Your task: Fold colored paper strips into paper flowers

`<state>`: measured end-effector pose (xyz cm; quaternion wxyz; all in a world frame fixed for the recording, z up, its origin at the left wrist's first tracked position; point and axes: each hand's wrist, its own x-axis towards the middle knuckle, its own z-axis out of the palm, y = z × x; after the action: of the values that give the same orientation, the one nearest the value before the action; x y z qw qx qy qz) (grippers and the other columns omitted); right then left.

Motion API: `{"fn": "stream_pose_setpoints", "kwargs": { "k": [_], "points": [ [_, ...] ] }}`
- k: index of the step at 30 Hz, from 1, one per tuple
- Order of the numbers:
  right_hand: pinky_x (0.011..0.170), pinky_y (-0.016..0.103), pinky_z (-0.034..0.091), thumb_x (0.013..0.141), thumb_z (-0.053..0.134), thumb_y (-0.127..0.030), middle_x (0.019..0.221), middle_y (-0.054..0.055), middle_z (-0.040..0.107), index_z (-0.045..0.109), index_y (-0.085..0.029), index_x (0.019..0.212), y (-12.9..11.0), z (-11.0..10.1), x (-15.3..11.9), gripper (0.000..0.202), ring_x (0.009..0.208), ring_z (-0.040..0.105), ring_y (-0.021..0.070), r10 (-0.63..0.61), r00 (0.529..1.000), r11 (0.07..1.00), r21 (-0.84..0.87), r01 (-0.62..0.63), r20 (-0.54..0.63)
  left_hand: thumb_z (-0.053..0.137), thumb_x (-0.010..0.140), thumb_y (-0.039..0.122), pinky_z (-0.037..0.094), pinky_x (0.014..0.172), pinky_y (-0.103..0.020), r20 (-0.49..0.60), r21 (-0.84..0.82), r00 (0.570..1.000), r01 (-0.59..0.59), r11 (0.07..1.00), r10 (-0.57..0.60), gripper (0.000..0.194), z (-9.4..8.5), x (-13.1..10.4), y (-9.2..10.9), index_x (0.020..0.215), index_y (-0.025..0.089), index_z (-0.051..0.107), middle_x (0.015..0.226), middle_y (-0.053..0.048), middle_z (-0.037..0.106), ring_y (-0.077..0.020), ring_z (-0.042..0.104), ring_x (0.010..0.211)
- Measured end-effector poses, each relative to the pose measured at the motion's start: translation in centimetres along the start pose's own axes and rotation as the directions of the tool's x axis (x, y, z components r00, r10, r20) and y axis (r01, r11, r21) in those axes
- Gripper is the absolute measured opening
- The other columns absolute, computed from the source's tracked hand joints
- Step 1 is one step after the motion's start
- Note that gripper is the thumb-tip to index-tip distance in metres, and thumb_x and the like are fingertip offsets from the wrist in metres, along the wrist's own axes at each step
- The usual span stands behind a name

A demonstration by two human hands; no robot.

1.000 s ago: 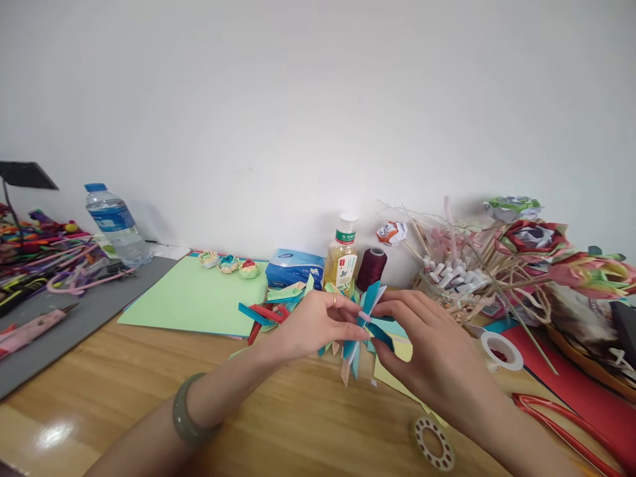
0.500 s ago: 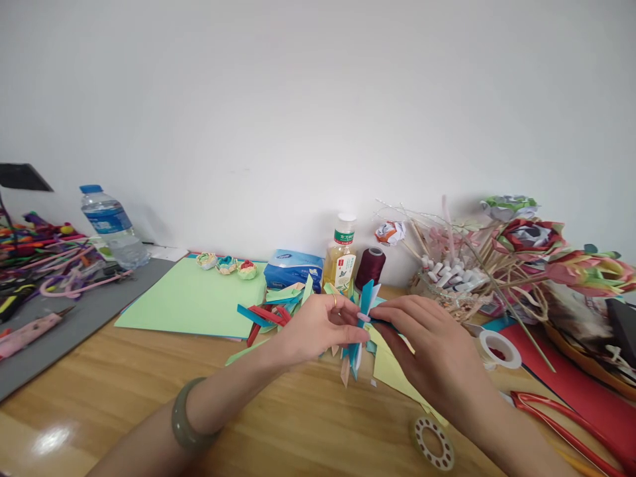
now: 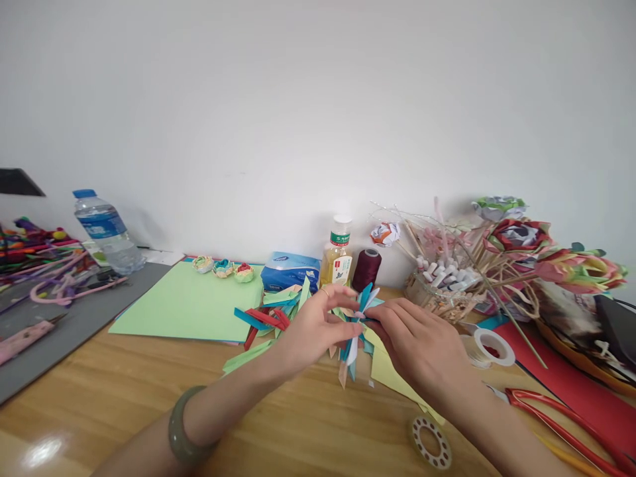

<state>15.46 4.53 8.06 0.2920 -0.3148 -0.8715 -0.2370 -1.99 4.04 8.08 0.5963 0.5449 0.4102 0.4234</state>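
My left hand (image 3: 318,324), with a ring on one finger, pinches a bundle of folded blue and white paper pieces (image 3: 354,351) at its middle. From the right, my right hand (image 3: 415,331) has its fingers closed on the same bundle, its fingertips close to those of my left hand. The bundle stands roughly upright, its pointed ends spreading above and below the fingers. Red, green and blue folded strips (image 3: 268,317) lie behind my left hand. Yellow paper (image 3: 392,374) lies under my right hand.
Green sheets (image 3: 183,305) with small paper flowers lie left. A tissue pack (image 3: 291,271), a drink bottle (image 3: 338,252) and dark thread (image 3: 368,268) stand behind. Right are a jar (image 3: 432,295) of sticks, a ribbon spool (image 3: 491,348) and red-handled scissors (image 3: 556,407); a perforated ring (image 3: 431,442) lies in front.
The view has shifted slightly. The paper bundle has turned a little between my fingers, so its white pieces show more. Both hands keep hold of it.
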Motion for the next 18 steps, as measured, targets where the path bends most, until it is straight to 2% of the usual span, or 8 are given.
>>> {"fn": "stream_pose_setpoints", "kwargs": {
  "k": [3, 6, 9, 13, 16, 18],
  "points": [
    [0.055, 0.027, 0.045, 0.094, 0.040, -0.020, 0.071, 0.005, 0.066, 0.057, -0.015, 0.086, 0.24, 0.36, -0.16, 0.020, 0.063, 0.062, 0.0163, -0.006, 1.000, 0.998, 0.065, 0.004, 0.028, 0.056, 0.075, 0.015, 0.044, 0.059, -0.021, -0.030, 0.236, 0.985, -0.158, 0.959, 0.170, 0.037, 0.25, -0.42, -0.10, 0.110, 0.025, 0.055, 0.108, -0.003, 0.058, -0.0085, 0.055, 0.067],
    [0.058, 0.026, 0.049, 0.092, 0.043, -0.024, 0.083, 0.007, 0.068, 0.055, -0.016, 0.095, 0.48, 0.44, -0.12, 0.015, 0.069, 0.064, 0.0165, 0.049, 0.997, 0.978, 0.199, -0.060, 0.060, 0.047, 0.078, 0.012, 0.044, 0.057, -0.020, -0.019, 0.389, 0.957, -0.259, 0.884, 0.288, 0.037, 0.29, -0.67, -0.34, 0.108, 0.026, 0.061, 0.108, -0.004, 0.055, -0.0101, 0.053, 0.072],
    [0.059, 0.026, 0.051, 0.091, 0.048, -0.026, 0.091, 0.007, 0.069, 0.053, -0.017, 0.103, 0.74, 0.25, -0.09, 0.016, 0.073, 0.066, 0.0159, 0.122, 0.989, 0.938, 0.317, -0.143, 0.086, 0.044, 0.078, 0.010, 0.045, 0.056, -0.020, -0.028, 0.445, 0.951, -0.265, 0.855, 0.309, 0.044, 0.20, -0.76, -0.48, 0.115, 0.029, 0.060, 0.108, -0.004, 0.051, -0.0113, 0.053, 0.076],
    [0.058, 0.025, 0.053, 0.089, 0.052, -0.030, 0.086, 0.005, 0.071, 0.056, -0.018, 0.103, 0.94, 0.00, -0.12, 0.019, 0.067, 0.067, 0.0147, 0.159, 0.987, 0.919, 0.360, -0.162, 0.037, 0.041, 0.079, 0.010, 0.045, 0.055, -0.021, -0.026, 0.571, 0.948, -0.245, 0.784, 0.316, 0.049, 0.24, -0.82, -0.35, 0.120, 0.030, 0.057, 0.109, -0.005, 0.052, -0.0126, 0.056, 0.077],
    [0.054, 0.023, 0.052, 0.090, 0.050, -0.034, 0.076, 0.003, 0.072, 0.059, -0.018, 0.099, 0.85, -0.14, 0.01, 0.021, 0.060, 0.066, 0.0129, 0.177, 0.984, 0.904, 0.394, -0.168, 0.015, 0.046, 0.078, 0.010, 0.049, 0.071, -0.028, -0.003, 0.660, 0.938, -0.259, 0.705, 0.346, 0.047, 0.36, -0.78, -0.14, 0.120, 0.026, 0.057, 0.111, -0.005, 0.060, -0.0159, 0.060, 0.083],
    [0.051, 0.021, 0.052, 0.089, 0.049, -0.039, 0.070, 0.001, 0.071, 0.061, -0.018, 0.096, 0.72, -0.28, 0.18, 0.025, 0.056, 0.065, 0.0123, 0.196, 0.980, 0.887, 0.421, -0.188, 0.026, 0.051, 0.078, 0.014, 0.047, 0.083, -0.031, -0.005, 0.679, 0.936, -0.255, 0.688, 0.351, 0.040, 0.37, -0.69, -0.02, 0.115, 0.023, 0.061, 0.109, -0.005, 0.066, -0.0191, 0.061, 0.093]
  ]
}}
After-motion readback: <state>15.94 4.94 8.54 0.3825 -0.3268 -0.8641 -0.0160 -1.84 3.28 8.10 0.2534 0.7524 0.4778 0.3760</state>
